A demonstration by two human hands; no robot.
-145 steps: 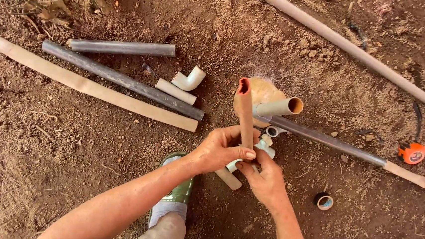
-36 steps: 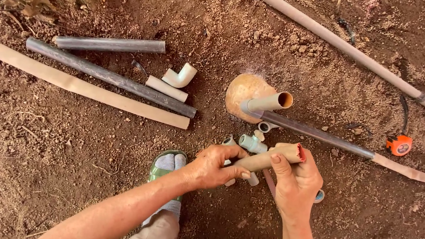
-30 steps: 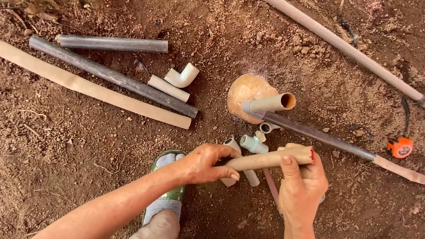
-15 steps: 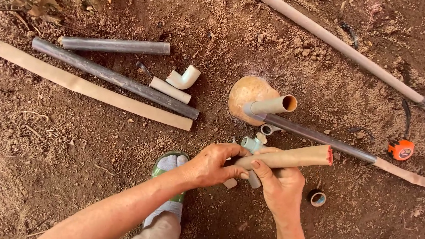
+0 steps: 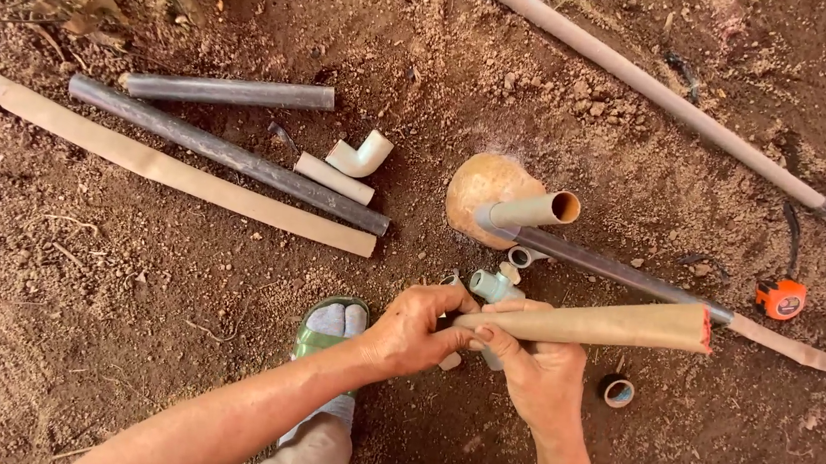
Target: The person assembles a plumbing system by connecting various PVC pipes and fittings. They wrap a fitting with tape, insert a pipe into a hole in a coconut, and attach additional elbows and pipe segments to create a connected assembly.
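while the short tan pipe lies level between our hands above the dirt, its red-rimmed end pointing to our right, nothing is fitted onto either end that we can see. loose pale fittings sit on the soil just beyond our knuckles, and a white elbow lies well apart by the dark pipes, so we judge the joining mostly undone. our left hand is clenched around the pipe's near end, wrist bent inward. our right hand grasps the pipe from below, fingers curled over it, forearm rising from the lower edge.
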